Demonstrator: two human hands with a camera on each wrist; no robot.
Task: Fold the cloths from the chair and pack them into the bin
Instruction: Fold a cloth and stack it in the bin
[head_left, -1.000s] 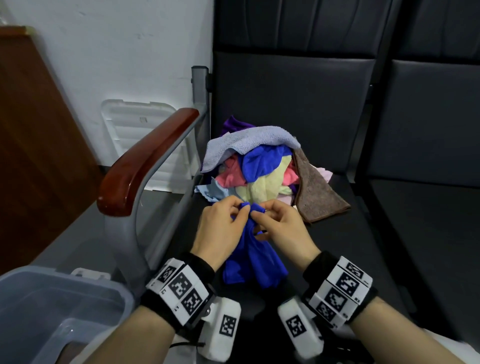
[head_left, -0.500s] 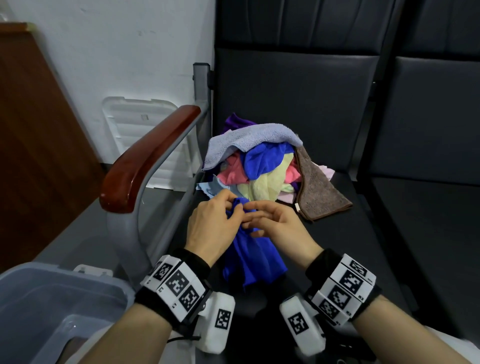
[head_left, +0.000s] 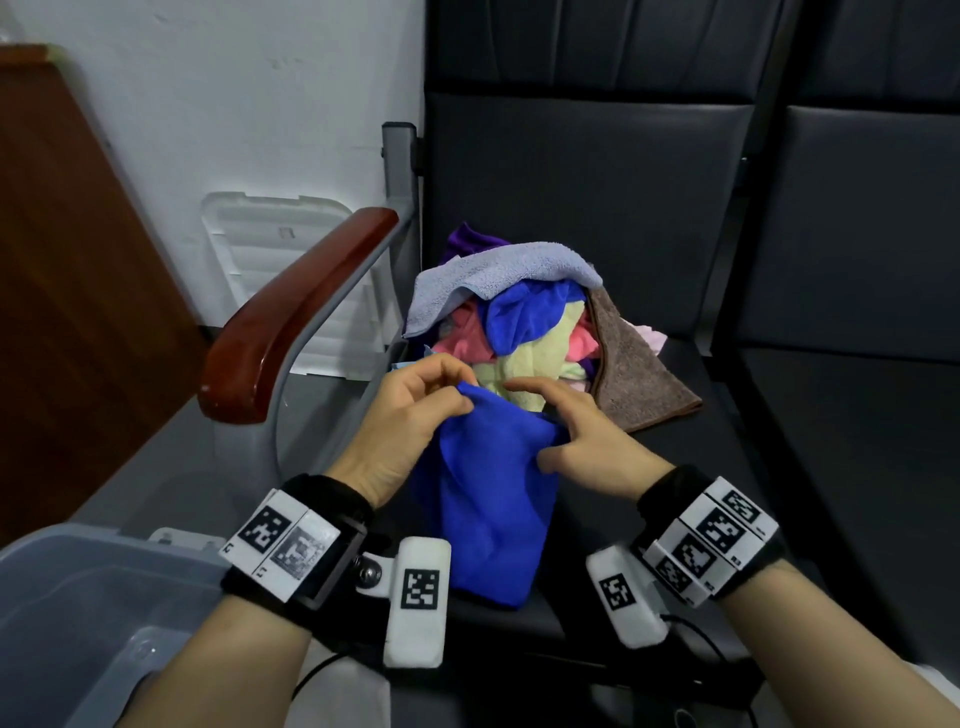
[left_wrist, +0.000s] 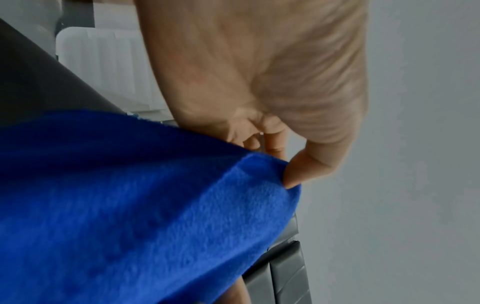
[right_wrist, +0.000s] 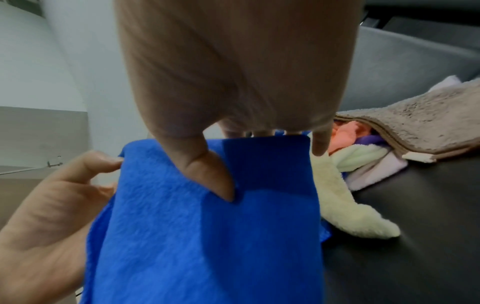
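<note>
A bright blue cloth (head_left: 491, 499) hangs over the front of the black chair seat (head_left: 691, 467). My left hand (head_left: 415, 410) pinches its upper left corner between thumb and fingers, seen close in the left wrist view on the blue cloth (left_wrist: 155, 205). My right hand (head_left: 582, 441) pinches the top edge a little to the right, thumb on the near face of the blue cloth (right_wrist: 207, 236). Behind lies a heap of cloths (head_left: 524, 322): lavender, blue, pink, pale yellow, brown. A grey plastic bin (head_left: 67, 597) stands at lower left.
A wooden armrest (head_left: 296, 312) on a grey metal frame runs along the left of the seat. A white bin lid (head_left: 280, 249) leans against the wall behind it. A second black seat (head_left: 852, 467) is on the right. A brown wooden panel (head_left: 67, 291) is far left.
My hands, bunched together on the cloth's top a second ago, have drawn apart sideways. The blue cloth's top edge is now spread between them and the cloth hangs wider.
</note>
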